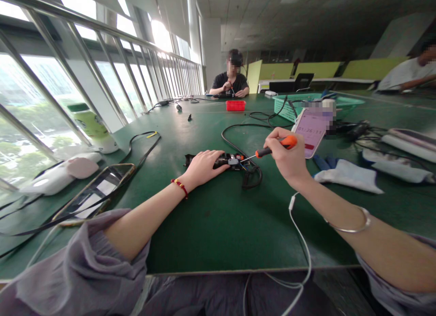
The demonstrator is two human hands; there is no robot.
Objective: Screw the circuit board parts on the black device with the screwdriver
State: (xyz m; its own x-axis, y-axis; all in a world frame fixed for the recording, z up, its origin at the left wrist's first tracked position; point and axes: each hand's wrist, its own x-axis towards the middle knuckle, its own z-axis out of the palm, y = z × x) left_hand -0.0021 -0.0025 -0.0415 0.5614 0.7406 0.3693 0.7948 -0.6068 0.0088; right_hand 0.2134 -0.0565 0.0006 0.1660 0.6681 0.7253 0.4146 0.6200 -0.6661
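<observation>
Black circuit device (227, 161) | left hand (203, 167) fingers press it flat | right hand (289, 159) fingers grasp orange screwdriver (272, 148)

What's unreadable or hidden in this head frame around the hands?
- Head view: most of the black device lies under the left hand.
- Screwdriver tip: too small to tell what it touches.
- Right hand covers the handle's middle.
- Phone top edge is blurred.

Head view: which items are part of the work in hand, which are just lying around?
In use:
left hand pressing down the black device
right hand gripping the orange screwdriver, tip at the device

Lying about:
propped phone
red box
green basket
folded cloth
bottle
</observation>
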